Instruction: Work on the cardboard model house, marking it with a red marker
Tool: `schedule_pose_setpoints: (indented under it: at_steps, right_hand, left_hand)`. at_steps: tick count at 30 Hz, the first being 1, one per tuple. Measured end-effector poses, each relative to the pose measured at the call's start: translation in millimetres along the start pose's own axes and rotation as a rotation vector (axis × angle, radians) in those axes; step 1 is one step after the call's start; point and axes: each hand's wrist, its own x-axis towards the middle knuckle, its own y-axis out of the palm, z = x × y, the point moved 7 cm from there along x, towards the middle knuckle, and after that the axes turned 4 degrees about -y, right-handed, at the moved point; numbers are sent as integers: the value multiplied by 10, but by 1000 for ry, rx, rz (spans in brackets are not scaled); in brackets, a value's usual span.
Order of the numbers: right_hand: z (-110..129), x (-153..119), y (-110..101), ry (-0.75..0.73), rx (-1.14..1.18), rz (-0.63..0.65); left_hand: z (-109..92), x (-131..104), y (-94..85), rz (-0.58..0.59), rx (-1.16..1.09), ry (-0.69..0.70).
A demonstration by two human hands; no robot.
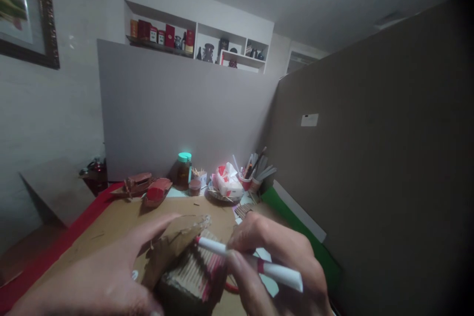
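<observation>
Grey and brown partition boards wall off two sides of a brown desk (122, 219) with a red strip along its left edge. Close to the camera, two hands work on one small cardboard model (187, 271), a blocky piece whose top is ribbed with thin sticks laid side by side and streaked red. One torn, rough-edged cardboard flap rises from it toward the left. The left hand (111, 276) lies spread, fingers long and loose, its thumb and forefinger against that flap. The right hand (274, 261) is closed around one white pen (252, 262), a smooth cylinder with a red band, its tip touching the ribbed top.

At the far edge of the desk stand two model boats (146, 188), one wooden brown, one red-roofed. Beside them are one amber jar with a teal lid (184, 170), one white-and-red tissue pack (227, 182) and one red cup of pencils (249, 177).
</observation>
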Motion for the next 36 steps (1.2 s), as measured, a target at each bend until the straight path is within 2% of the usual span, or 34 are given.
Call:
schedule_pose_setpoints:
  at_steps: [2, 5, 9, 12, 15, 17, 23, 29, 34, 36]
  right_hand:
    - [-10, -11, -22, 21, -64, -29]
    - [-24, -15, -12, 24, -84, 5]
    - [63, 4, 38, -161, 8, 21]
    - [119, -6, 95, -261, 96, -75]
    - [134, -35, 118, -261, 155, -236]
    - [139, -43, 101, -250, 158, -276]
    - [-6, 27, 17, -27, 10, -10]
    - [127, -2, 33, -136, 105, -9]
    - [47, 15, 0, -66, 32, -3]
    - [47, 13, 1, -64, 44, -4]
  left_hand:
    - [-56, 6, 41, 42, -68, 12]
    - [-171, 12, 66, 67, -39, 87]
    - [-133, 19, -4, -32, 63, 25]
    - [-159, 14, 8, -31, 24, 19]
    - [-240, 8, 46, -19, -5, 41]
    - [-248, 3, 56, -31, -22, 20]
    - [-141, -24, 62, -10, -115, 4]
    - [-132, -22, 20, -47, -31, 16]
    - [-191, -6, 62, 4, -130, 13]
    - [-213, -13, 58, -12, -112, 22]
